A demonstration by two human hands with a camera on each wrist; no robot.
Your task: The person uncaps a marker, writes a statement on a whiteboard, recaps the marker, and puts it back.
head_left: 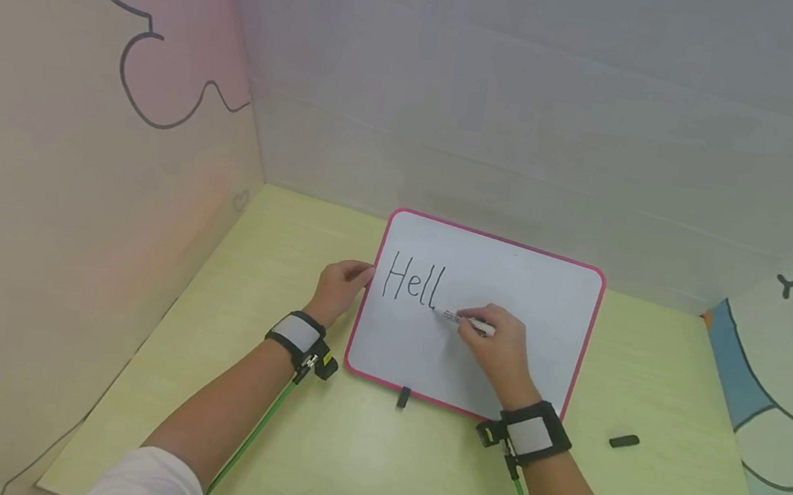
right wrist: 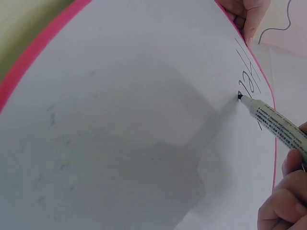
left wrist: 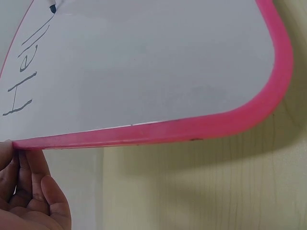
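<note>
A whiteboard (head_left: 511, 282) with a pink frame leans tilted on the table, and "Hell" is written in black at its upper left. My left hand (head_left: 338, 290) pinches the board's left edge, thumb at the frame (left wrist: 96, 138) and the other fingers behind it. A white marker (right wrist: 276, 124) with small print along its barrel is pinched between the thumb and fingers of my right hand (head_left: 499, 347). Its dark tip meets the board at the foot of the second "l". The right palm is hidden in the head view.
A small black cap-like piece (head_left: 624, 441) lies on the pale yellow table (head_left: 692, 383), right of the board. Another small black piece (head_left: 404, 397) sits at the board's lower edge. Walls with cartoon drawings stand behind and to both sides. Both wrists wear black straps with green cables.
</note>
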